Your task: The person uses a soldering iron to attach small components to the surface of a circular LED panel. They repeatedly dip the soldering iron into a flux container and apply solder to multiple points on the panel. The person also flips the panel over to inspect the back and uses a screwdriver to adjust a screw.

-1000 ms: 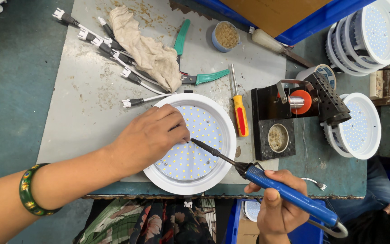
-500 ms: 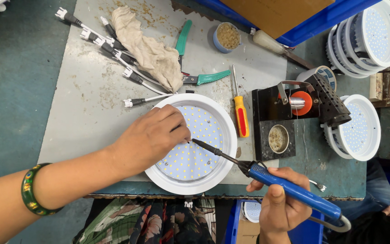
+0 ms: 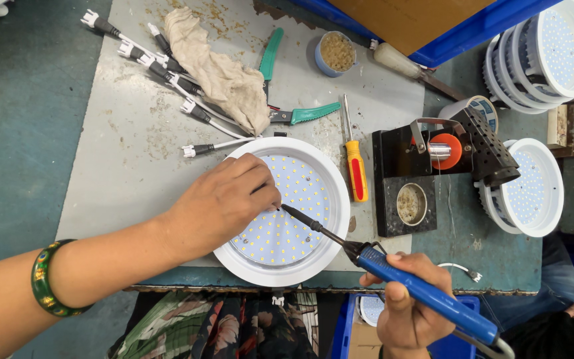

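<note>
Resting near the front edge of the table, on a grey mat (image 3: pixel 134 166), a round white lamp (image 3: pixel 287 213) lay face up with its board of small yellow dots showing. The left hand (image 3: pixel 224 203) lay across the lamp's left half, fingers curled down and pinched against the board; what it pinched was too small to tell. A green bangle (image 3: pixel 44 279) circled that wrist. The right hand (image 3: pixel 410 309), past the front edge, was clenched around the blue handle of a soldering iron (image 3: pixel 393 276), whose dark tip reached up and left to the board, ending just beside the left fingertips.

Just right of the lamp lay a screwdriver (image 3: pixel 355 169) with a yellow and red handle, pointing toward the back edge. Beyond it stood a black iron stand (image 3: pixel 433 166) with an orange spool and a round tray of sponge. Behind the lamp, a crumpled beige rag (image 3: pixel 217 73) lay over a bundle of wires with white plugs (image 3: pixel 161 66), and green-handled pliers (image 3: pixel 293 106) lay beside the rag. A small blue tin (image 3: pixel 335 53) stood near the back edge. At the right edge, one more white lamp (image 3: pixel 526 189) lay beside the stand, and a stack of lamps (image 3: pixel 546 50) sat in the back right corner, next to a blue crate (image 3: pixel 473 30).
</note>
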